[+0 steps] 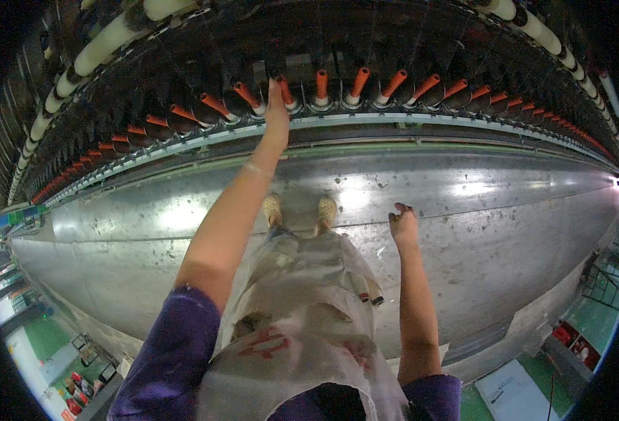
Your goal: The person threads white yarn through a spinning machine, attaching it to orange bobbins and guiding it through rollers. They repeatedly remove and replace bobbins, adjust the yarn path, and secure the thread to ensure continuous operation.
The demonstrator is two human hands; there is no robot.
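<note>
Two hands (276,112) (405,226) (left beside orange tube (285,91))

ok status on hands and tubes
Left hand at an orange tube, grip unclear. Right hand over the floor, away from the other tubes. No obstruction visible at left hand.

Near 12 o'clock, the left hand (276,116) partly hides an orange tube (286,92) — its grip cannot be told. Toward 3 o'clock from centre, dark fingertips on the right hand (404,226) are too small to read. Far orange tubes (582,132) blur together. Purple sleeves (172,351) are cut off — at 7 and 5 o'clock.
</note>
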